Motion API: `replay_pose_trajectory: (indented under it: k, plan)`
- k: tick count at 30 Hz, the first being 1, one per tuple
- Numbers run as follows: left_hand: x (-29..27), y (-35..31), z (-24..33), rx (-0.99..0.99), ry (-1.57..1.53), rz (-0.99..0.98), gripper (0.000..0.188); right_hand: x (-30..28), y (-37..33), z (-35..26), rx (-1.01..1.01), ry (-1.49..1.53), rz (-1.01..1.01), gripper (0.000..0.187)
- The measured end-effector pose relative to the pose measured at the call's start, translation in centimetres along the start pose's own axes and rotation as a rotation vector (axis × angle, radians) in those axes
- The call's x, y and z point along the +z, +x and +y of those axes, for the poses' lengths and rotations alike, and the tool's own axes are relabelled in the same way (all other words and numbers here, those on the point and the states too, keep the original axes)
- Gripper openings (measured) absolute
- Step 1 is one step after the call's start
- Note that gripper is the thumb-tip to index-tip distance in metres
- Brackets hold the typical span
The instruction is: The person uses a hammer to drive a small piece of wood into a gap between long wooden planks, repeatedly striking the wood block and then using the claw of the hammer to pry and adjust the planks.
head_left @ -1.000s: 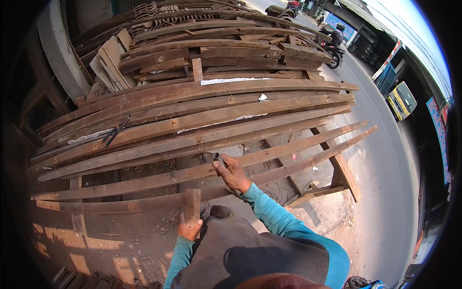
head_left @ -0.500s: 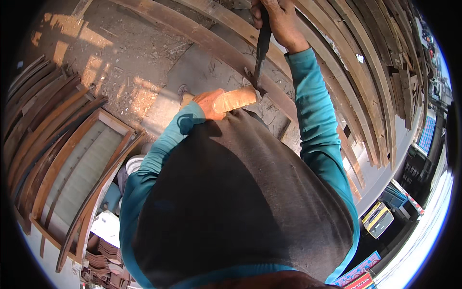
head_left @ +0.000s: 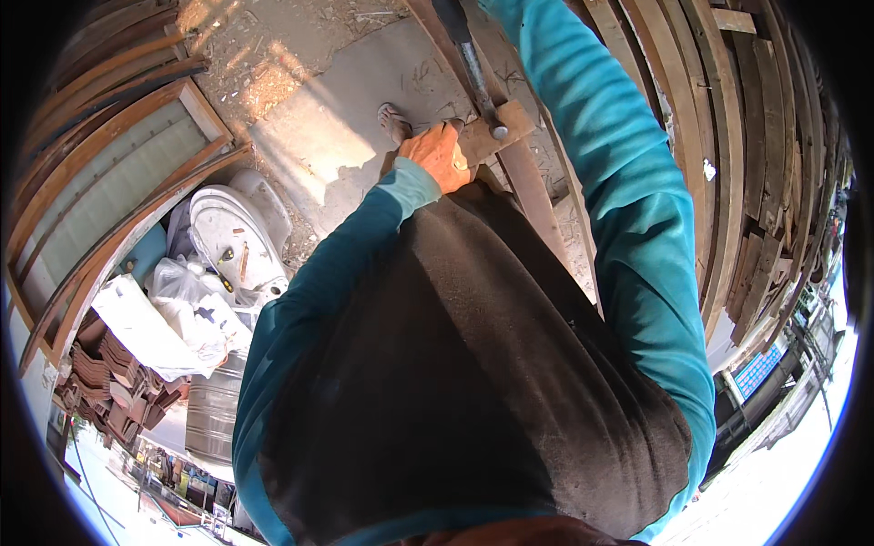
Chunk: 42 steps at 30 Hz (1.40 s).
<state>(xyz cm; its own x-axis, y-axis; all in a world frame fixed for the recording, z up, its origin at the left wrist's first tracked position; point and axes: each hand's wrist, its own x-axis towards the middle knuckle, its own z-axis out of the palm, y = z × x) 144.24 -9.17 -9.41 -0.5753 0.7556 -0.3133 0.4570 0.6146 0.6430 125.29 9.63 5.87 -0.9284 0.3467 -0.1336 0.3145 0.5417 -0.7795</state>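
Observation:
My left hand (head_left: 435,156) is closed around one end of a short wooden block (head_left: 481,146). The block's far end lies over a long brown plank (head_left: 533,187). A hammer (head_left: 473,68) with a dark grip and metal shaft comes down from the upper edge, its head at the block's far end; whether it touches, I cannot tell. My right arm (head_left: 601,118) reaches up past the top edge, so my right hand is out of sight.
A sandalled foot (head_left: 393,121) stands beyond my left hand. Long curved-looking boards (head_left: 728,136) fill the right side. At left are a framed panel (head_left: 109,173), a white toilet (head_left: 223,227), plastic bags (head_left: 187,305) and stacked roof tiles (head_left: 114,369).
The view has shifted. The hammer now shows with its head over the block's far end, and my right hand has left the picture at the top. My left hand still grips the block.

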Motion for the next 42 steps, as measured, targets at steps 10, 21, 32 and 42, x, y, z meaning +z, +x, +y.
replay_pose_trajectory:
  k: [10, 21, 32, 42]
  plan:
    - [3.1, -0.3, 1.1, -0.224, 0.095, -0.195, 0.079, -2.5, -10.5, -0.8, -0.006, 0.702, -0.063, 0.028]
    - [4.9, -1.1, 1.1, -0.215, 0.124, -0.163, 0.076, -3.0, -25.4, 4.3, -0.578, 0.538, 0.259, 0.029]
    - [3.2, -2.8, 2.6, -0.218, 0.032, -0.137, 0.064, -3.1, -26.0, 4.0, -0.500, 0.476, 0.184, 0.037]
    - [6.2, -4.1, 1.3, -0.210, 0.014, -0.129, 0.058, -2.3, -27.2, 3.1, -0.413, 0.434, 0.162, 0.032]
